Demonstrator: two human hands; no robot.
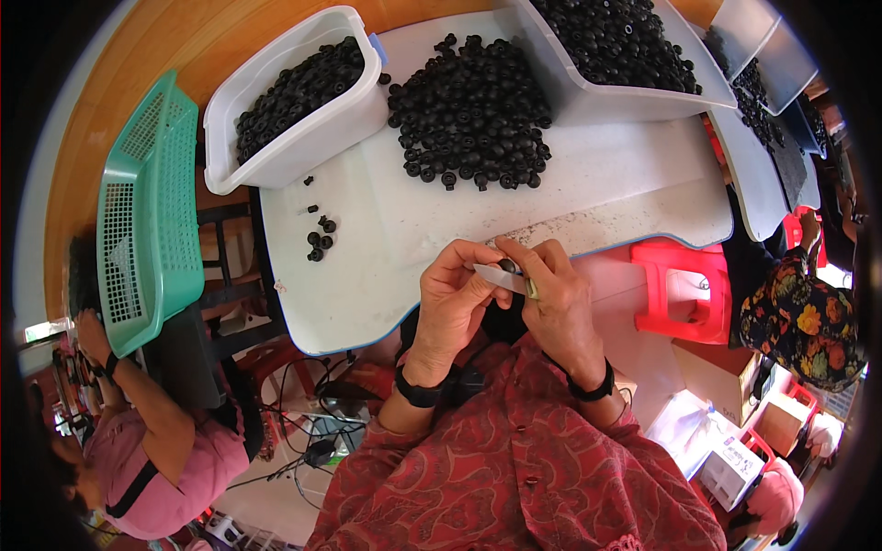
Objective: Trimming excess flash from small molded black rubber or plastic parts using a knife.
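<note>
My left hand (450, 301) is closed, its thumb and fingers pinching a small round black part (506, 265), mostly covered by my fingers. In my closed right hand (562, 298) is a small knife (501, 279) with a pale blade and a yellow-green handle. The blade lies across the front of the part and points toward my left thumb. Both hands meet just off the near edge of the white table (367, 234). Beyond them a big pile of similar black parts (473, 115) covers the table's far middle.
Two white tubs, one at the left (294, 138) and one at the right (634, 101), hold more black parts. Several loose black parts (319, 241) lie on the left. A green basket (152, 220), a person in pink (165, 459) and a red stool (684, 289) are around the table.
</note>
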